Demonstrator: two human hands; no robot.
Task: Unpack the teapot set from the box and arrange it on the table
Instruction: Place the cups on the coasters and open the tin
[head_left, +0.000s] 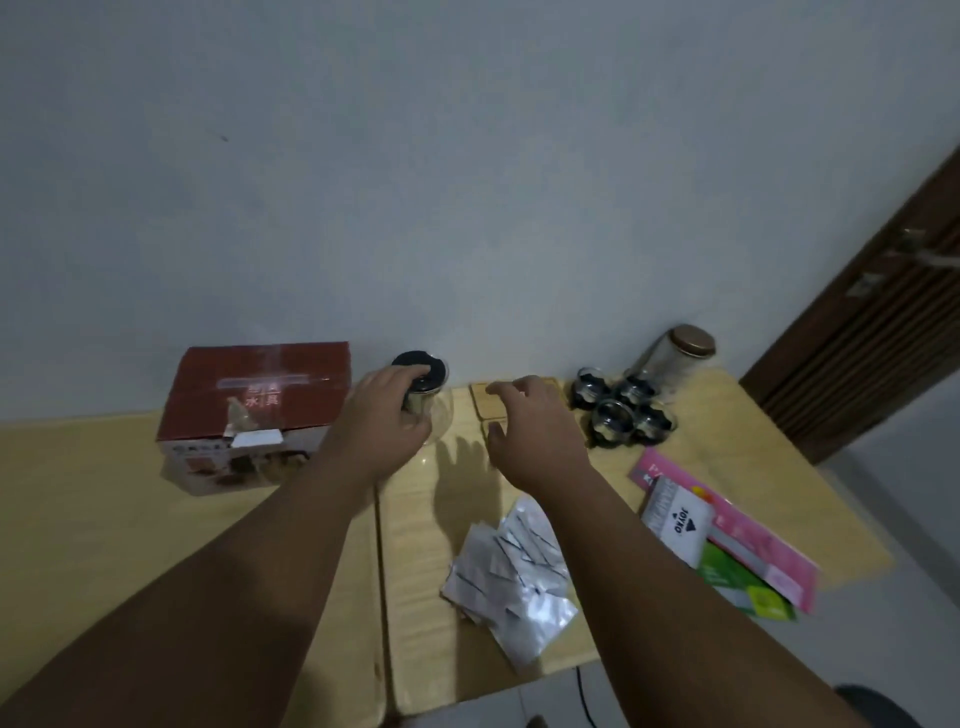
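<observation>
A glass teapot (439, 397) with a black lid (421, 366) stands on the light wooden table (291, 525) near the wall. My left hand (382, 415) is wrapped around the teapot's near left side. My right hand (530, 421) hovers with spread fingers over a small wooden tray (483, 400) just right of the teapot, holding nothing. The red and white cardboard box (254, 415) sits to the left, its flaps shut. Several small glass cups in black holders (621, 410) cluster to the right of the tray.
A glass jar with a brown lid (675, 356) stands behind the cups by the wall. Several silver foil packets (514, 566) lie at the table's front. Pink, white and green packets (727, 540) lie at the right edge. A brown door (878, 332) is at the far right.
</observation>
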